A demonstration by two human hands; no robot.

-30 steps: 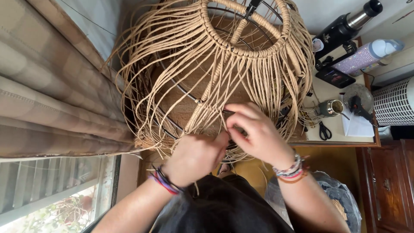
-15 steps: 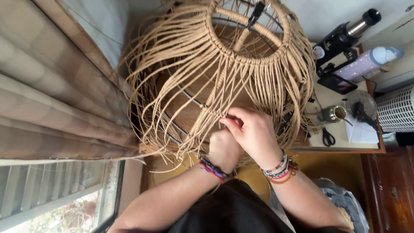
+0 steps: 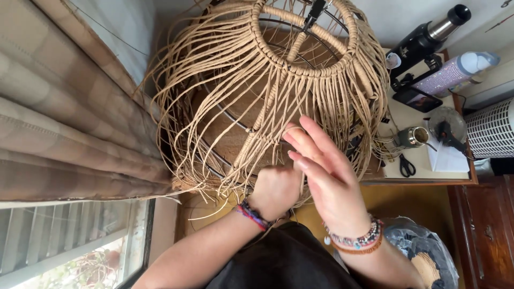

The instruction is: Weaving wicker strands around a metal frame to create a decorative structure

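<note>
Wire-framed lampshade [image 3: 267, 91] wrapped in tan cord fills the middle of the view, hanging beside a striped curtain [image 3: 69, 139]; a desk [image 3: 423, 171] sits behind it. The metal ribs look rigid and light, so the frame probably turns easily if held by a rib or the wrapped top ring. Loose cord strands [image 3: 214, 160] hang limp and pliable, likely to tangle; best taken near the last knot.

Right hand [image 3: 326, 179]: fingers extended and close together, one strand looped over the forefinger tip. Left hand [image 3: 276, 190]: closed in a fist around strands low on the shade (the exact grip is hidden). Scissors [image 3: 407, 167] lie on the desk.
</note>
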